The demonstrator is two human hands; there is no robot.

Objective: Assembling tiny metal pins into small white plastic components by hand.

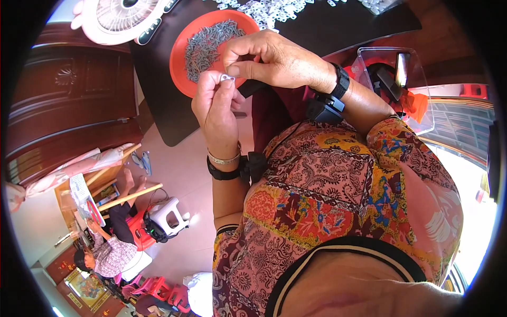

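My left hand [215, 108] is closed, with a small white plastic piece with holes [227, 77] pinched between thumb and fingertip. Just above it, the thumb and forefinger of my right hand [280, 61] are pressed together close against the piece. Whatever lies between those right fingertips, if anything, is hidden. Beneath both hands is an orange-red round basin [178, 68] with a heap of small grey screw-like pieces [208, 45] in it. Many similar white plastic pieces [272, 11] lie in a loose pile beyond the basin.
The basin stands on a black table [153, 105]. A white fan [124, 18] is at the far left. To the right, a clear plastic bin [430, 113] holds dark and orange items. Another person [113, 253] sits at lower left, near a white stool [170, 216].
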